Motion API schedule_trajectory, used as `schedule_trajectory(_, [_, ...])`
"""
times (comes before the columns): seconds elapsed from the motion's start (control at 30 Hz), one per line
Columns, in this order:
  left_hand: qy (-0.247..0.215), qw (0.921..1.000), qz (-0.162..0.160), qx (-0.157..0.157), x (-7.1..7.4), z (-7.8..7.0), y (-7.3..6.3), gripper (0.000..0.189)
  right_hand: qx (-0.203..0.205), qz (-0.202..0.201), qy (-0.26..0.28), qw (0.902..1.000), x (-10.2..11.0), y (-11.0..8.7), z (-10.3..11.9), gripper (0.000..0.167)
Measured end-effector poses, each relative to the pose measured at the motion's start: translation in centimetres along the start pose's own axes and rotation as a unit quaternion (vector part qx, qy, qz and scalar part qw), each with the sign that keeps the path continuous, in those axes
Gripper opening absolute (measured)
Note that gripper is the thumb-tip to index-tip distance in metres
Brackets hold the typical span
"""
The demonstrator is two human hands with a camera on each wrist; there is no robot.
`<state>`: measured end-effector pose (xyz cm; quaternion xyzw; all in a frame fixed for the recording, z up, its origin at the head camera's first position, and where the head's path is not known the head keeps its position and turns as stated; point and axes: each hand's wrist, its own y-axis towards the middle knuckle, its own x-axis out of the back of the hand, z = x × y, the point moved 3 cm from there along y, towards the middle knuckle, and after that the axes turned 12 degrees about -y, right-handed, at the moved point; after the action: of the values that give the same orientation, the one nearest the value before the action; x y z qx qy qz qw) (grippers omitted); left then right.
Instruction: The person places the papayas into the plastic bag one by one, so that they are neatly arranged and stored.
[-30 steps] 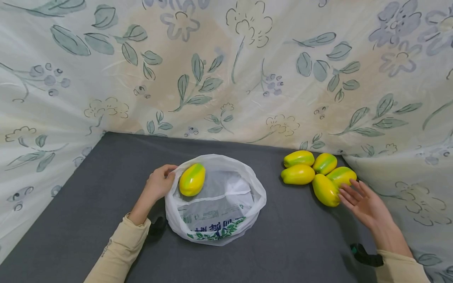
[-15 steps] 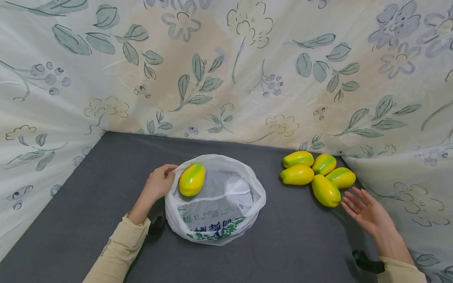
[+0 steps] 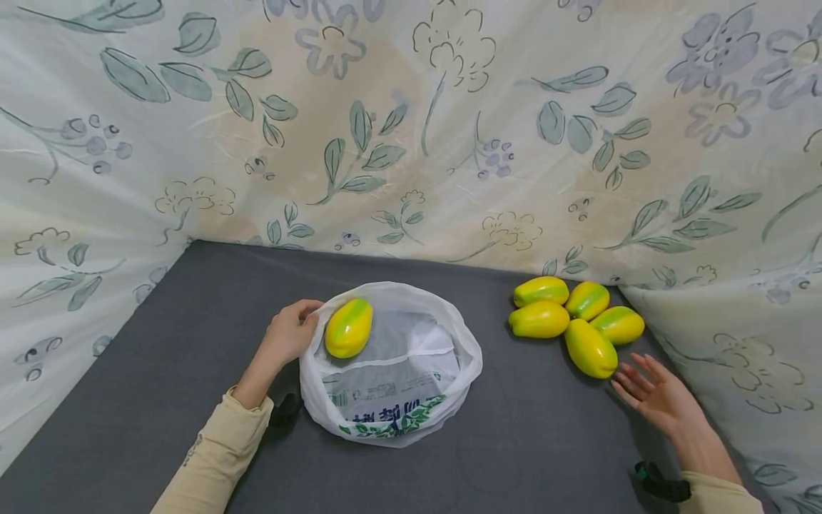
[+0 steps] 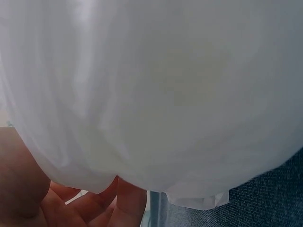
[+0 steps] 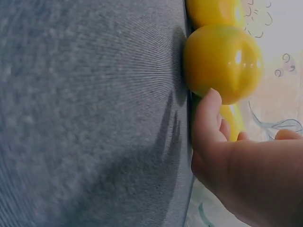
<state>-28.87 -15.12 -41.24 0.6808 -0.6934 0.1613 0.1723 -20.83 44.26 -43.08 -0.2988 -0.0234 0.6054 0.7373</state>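
A white plastic bag (image 3: 472,357) stands open-mouthed in the middle, its rim rolled outward. Inside, against its left wall, lies one yellow papaya (image 3: 349,328) with a green streak. My left hand (image 3: 292,330) holds the bag's left rim between thumb and fingers; in the left wrist view the white film covers much of that hand (image 4: 94,205). At right, several more papayas lie clustered, the nearest papaya (image 3: 591,349) pointing toward me. Close by its lower right end is my right hand (image 3: 661,400), fingers loosely extended, holding nothing. The right wrist view shows the thumb (image 5: 208,116) before a papaya (image 5: 222,64).
The dark grey tabletop (image 3: 514,442) extends under everything. Floral cloth (image 3: 385,143) rises behind the table and along both sides, close to the right hand. Black straps (image 3: 661,485) sit at the wrists.
My right hand has drawn back from the rightmost papaya toward me, and its fingers now lie beside the nearest papaya's end. The left hand and bag have stayed in place.
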Motion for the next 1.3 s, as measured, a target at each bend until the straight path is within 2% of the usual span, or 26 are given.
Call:
schedule_trajectory(0.2, [0.001, 1.0, 0.002, -0.001, 0.0, 0.1, 0.1, 0.034, -0.008, -0.025, -0.034, 0.9991, -0.1, 0.6, -0.4, 0.016])
schedule_trajectory(0.27, [0.001, 1.0, 0.002, -0.002, 0.0, 0.1, 0.1, 0.034, -0.012, -0.034, -0.041, 0.9985, -0.2, 0.9, -0.4, 0.018])
schedule_trajectory(0.57, [0.003, 1.0, -0.001, -0.005, 0.1, 0.2, 0.1, 0.034, -0.022, -0.073, -0.085, 0.9935, -1.3, 1.9, -0.8, 0.063])
schedule_trajectory(0.8, [0.002, 1.0, -0.002, -0.004, 0.1, 0.2, 0.1, 0.034, -0.008, -0.061, -0.129, 0.9897, -2.1, 2.1, -0.8, 0.083])
schedule_trajectory(0.97, [0.002, 1.0, -0.001, -0.007, 0.0, 0.1, 0.1, 0.034, -0.009, -0.072, -0.137, 0.988, -2.7, 2.1, -0.8, 0.083])
schedule_trajectory(1.1, [0.002, 1.0, -0.001, -0.006, 0.0, 0.1, 0.1, 0.034, -0.01, -0.085, -0.154, 0.9844, -3.2, 2.1, -0.7, 0.091])
schedule_trajectory(1.17, [0.002, 1.0, -0.002, -0.004, 0.0, 0.1, 0.1, 0.034, -0.006, -0.084, -0.168, 0.9821, -3.4, 2.2, -0.6, 0.091])
schedule_trajectory(1.3, [0.002, 1.0, -0.002, -0.003, 0.0, 0.1, 0.0, 0.034, 0.007, -0.075, -0.202, 0.9765, -3.8, 2.2, -0.5, 0.063])
